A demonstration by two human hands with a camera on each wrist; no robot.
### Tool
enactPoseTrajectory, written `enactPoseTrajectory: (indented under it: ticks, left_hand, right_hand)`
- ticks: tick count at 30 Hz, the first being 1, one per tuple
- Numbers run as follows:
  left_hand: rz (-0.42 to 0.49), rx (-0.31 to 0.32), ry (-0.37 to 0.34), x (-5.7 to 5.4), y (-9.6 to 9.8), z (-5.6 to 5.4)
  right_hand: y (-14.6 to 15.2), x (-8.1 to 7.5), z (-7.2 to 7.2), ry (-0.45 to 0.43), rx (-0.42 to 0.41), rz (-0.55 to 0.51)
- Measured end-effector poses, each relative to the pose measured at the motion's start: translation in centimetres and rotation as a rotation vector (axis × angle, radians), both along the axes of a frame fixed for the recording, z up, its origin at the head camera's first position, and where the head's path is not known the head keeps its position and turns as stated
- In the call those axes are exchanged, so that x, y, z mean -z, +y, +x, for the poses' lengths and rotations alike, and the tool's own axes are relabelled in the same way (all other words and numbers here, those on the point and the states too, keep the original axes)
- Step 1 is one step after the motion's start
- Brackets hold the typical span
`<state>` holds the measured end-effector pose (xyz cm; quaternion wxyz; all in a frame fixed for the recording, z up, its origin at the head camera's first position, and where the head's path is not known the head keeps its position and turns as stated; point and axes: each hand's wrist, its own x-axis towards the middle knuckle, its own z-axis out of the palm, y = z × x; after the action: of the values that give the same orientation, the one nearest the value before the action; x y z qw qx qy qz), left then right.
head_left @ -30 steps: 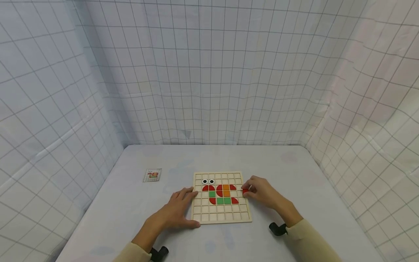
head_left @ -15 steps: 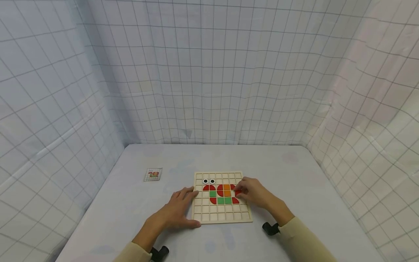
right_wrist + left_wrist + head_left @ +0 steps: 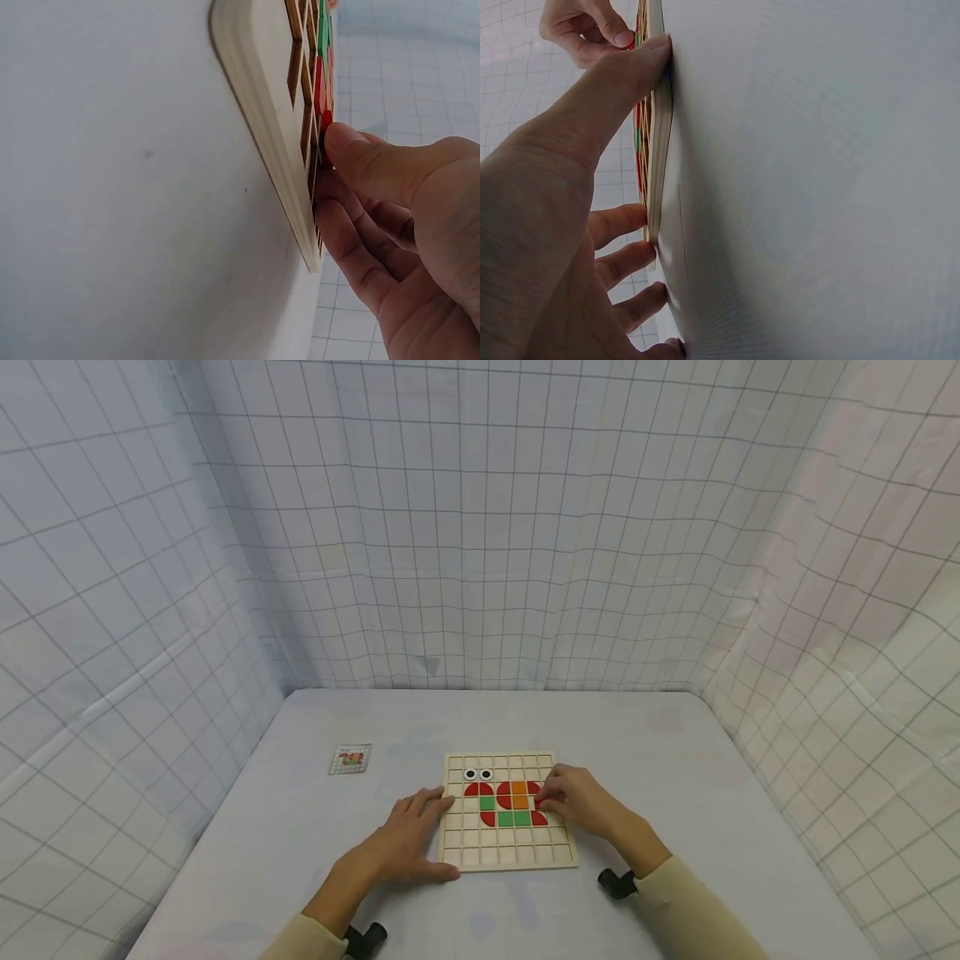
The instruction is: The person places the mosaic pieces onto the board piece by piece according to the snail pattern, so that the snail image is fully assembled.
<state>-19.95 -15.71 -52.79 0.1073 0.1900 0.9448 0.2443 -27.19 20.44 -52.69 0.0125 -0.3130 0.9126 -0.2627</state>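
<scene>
A wooden grid board [image 3: 480, 857] lies on the white table. My left hand [image 3: 408, 843] rests along its left side, fingers spread; in the left wrist view, the thumb touches the board's near edge. My right hand [image 3: 581, 797] reaches over the right side and pinches a small red tile [image 3: 537, 804] between thumb and fingers, close over the cells beside the orange tiles [image 3: 520, 802]. Red curved tiles [image 3: 502, 789], green square tiles [image 3: 513, 819] and two eye tiles [image 3: 470, 774] sit in the grid. The fingers hide part of the held tile.
A small picture card [image 3: 350, 759] with a coloured pattern on a grid lies at the back left of the table. Cloth walls [image 3: 480, 552] with a grid print rise behind and at both sides. Black wrist devices [image 3: 617, 884] sit at both wrists.
My right hand has moved left with the red tile, from the board's right edge to over the cells right of the orange tiles. My left hand has stayed in place.
</scene>
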Motion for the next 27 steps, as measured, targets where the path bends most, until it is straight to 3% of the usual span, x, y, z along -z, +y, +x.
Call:
enactPoseTrajectory:
  ticks: [18,27]
  left_hand:
    - [0.012,0.001,-0.009,0.3,-0.1,-0.1]
    - [0.008,0.002,-0.005,0.2,-0.1,-0.1]
  right_hand:
    - [-1.0,0.0,0.1,0.010,0.056,0.039]
    - [-1.6,0.3,-0.2,0.055,0.041,0.016]
